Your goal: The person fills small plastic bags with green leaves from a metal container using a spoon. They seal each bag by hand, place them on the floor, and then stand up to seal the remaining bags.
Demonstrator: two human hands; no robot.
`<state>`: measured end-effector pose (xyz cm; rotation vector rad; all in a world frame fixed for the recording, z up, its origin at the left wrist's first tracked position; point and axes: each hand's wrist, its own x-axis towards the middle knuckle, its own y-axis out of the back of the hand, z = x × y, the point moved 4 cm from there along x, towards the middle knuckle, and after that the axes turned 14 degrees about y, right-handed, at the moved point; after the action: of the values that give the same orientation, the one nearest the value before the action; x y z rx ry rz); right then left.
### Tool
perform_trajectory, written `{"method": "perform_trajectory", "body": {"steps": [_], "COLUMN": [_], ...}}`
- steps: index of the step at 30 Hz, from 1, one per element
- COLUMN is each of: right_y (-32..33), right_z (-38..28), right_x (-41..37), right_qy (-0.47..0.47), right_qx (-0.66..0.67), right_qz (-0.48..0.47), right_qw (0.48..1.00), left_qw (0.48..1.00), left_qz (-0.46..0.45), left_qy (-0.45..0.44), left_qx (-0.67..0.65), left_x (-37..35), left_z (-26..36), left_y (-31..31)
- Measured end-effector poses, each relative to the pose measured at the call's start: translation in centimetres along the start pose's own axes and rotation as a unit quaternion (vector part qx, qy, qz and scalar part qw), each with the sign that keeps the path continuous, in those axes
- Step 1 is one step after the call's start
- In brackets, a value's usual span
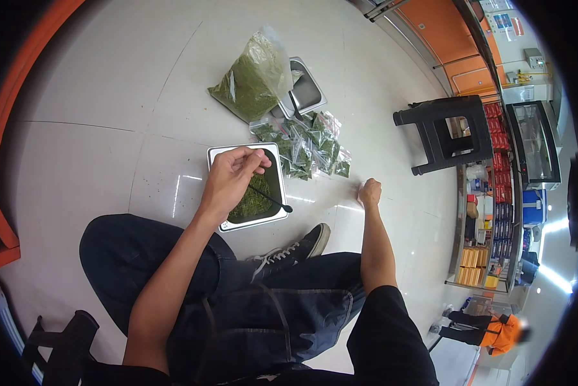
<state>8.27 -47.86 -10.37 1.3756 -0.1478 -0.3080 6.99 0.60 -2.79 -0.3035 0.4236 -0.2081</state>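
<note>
My left hand point(234, 177) is over a square metal pan point(215, 153) of dried green flakes point(253, 204). Its thumb and fingers are drawn together; what they hold, if anything, does not show. A black spoon-like utensil point(271, 197) slants across the pan just below that hand, its dark end over the rim. Out to the right, above the floor, my right hand point(370, 192) is closed, with a whitish bit at its edge too small to name. Beyond the pan lies a pile of small clear bags point(308, 145) filled with green flakes.
A large clear bag of green flakes point(250, 77) stands behind, beside a second metal pan point(309, 90). A black stool point(449, 132) lies at right, near shelves of boxes point(500, 161). A person in orange point(500, 334) is farther off. Another black stool point(60, 341) is lower left.
</note>
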Motion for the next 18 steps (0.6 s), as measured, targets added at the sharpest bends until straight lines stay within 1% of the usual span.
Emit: {"method": "perform_trajectory", "body": {"steps": [2, 4, 5, 7, 8, 10, 11, 13, 14, 18], "right_y": [-0.3, -0.9, -1.2, -1.9, -2.0, -3.0, -2.8, -2.0, -1.6, -0.2], "right_z": [0.3, 1.0, 1.2, 1.7, 1.7, 1.9, 1.4, 1.3, 1.0, 0.7], "right_x": [0.1, 0.5, 0.5, 0.3, 0.2, -0.3, -0.3, -0.8, -0.9, -1.2], "right_qy": [0.002, -0.037, -0.036, -0.033, -0.029, -0.087, -0.082, -0.121, -0.116, -0.092], "right_qx": [-0.005, 0.013, 0.014, 0.002, 0.003, 0.004, 0.008, 0.011, -0.009, -0.015], "right_qz": [0.005, 0.008, 0.008, -0.029, -0.029, -0.114, -0.114, -0.144, -0.139, -0.123], "right_qw": [1.000, 0.999, 0.999, 0.999, 0.999, 0.990, 0.990, 0.982, 0.983, 0.988], "left_qw": [1.000, 1.000, 1.000, 1.000, 1.000, 1.000, 1.000, 1.000, 1.000, 1.000], "left_qz": [0.000, -0.004, -0.003, -0.003, 0.000, -0.003, 0.003, -0.002, -0.006, -0.011], "left_qy": [0.000, -0.006, -0.006, -0.005, -0.006, -0.004, -0.006, 0.006, 0.003, -0.007], "left_qx": [0.005, -0.003, -0.002, 0.001, 0.001, -0.012, -0.009, -0.021, -0.010, -0.013], "left_x": [0.0, 0.1, 0.0, 0.0, 0.0, -0.1, -0.1, -0.2, -0.1, -0.1], "left_z": [0.0, 0.0, 0.1, 0.2, 0.2, 0.2, 0.3, 0.2, 0.2, 0.2], "left_y": [0.0, 0.0, 0.0, 0.0, 0.0, -0.1, 0.0, 0.0, 0.1, 0.1]}}
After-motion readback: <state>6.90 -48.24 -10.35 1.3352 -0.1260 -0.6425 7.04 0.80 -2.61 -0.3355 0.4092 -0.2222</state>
